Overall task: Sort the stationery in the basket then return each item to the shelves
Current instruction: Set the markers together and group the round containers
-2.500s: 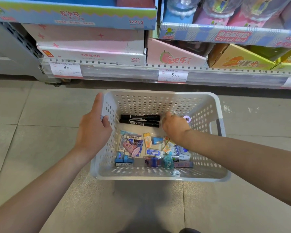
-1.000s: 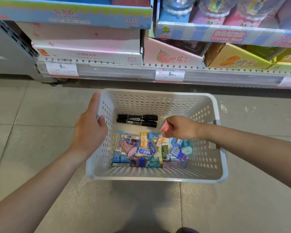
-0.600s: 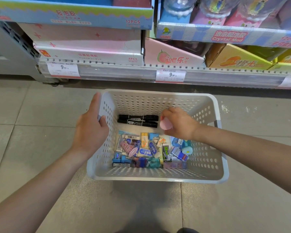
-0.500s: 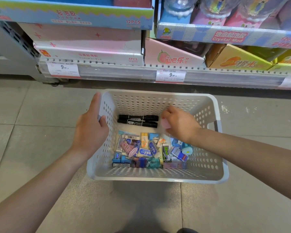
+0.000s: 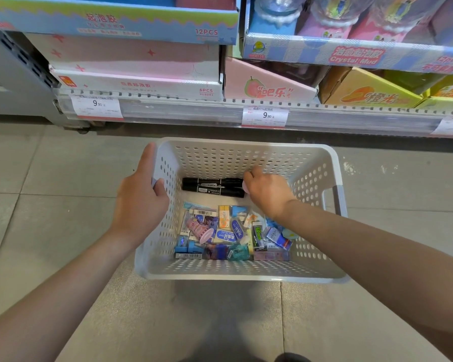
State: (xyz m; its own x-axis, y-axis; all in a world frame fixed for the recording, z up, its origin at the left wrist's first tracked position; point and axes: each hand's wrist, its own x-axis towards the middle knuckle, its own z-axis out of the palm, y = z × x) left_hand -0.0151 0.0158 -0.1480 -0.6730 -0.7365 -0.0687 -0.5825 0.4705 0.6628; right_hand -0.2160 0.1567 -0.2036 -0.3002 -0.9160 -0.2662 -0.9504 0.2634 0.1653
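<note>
Grey tiled floor (image 5: 50, 178) of a shop aisle, pale grout lines running across; low shelf (image 5: 220, 111) along the far side, edged with a clear price rail and white price tags (image 5: 265, 116) reading 9.90; above the rail, stacked display boxes: pink-and-white carton (image 5: 136, 71) on the left, pink box with a pear drawing (image 5: 267, 84) in the middle, yellow boxes (image 5: 364, 90) to the right, blue trays higher up.

White perforated basket (image 5: 246, 273) on the floor just before the shelf; left hand (image 5: 139, 202) gripping its left rim, thumb inside the wall, fingers (image 5: 147, 163) curled over the outside; right hand (image 5: 267, 189) reaching down inside from the right, forearm crossing over the right-hand part of the pile and hiding some of it; fingers curled round a small pink item (image 5: 245, 188), only a sliver of it showing at the knuckles.

Two black markers (image 5: 212, 186) lying flat side by side against the far wall, long axis left to right, right ends touching or just beside the right hand; nearer, a jumble of small packaged erasers and sharpeners (image 5: 228, 233), blue, pink, green and yellow, long sides pointing every way; one pink cylindrical piece (image 5: 199, 229) tilted diagonally on top.
</note>
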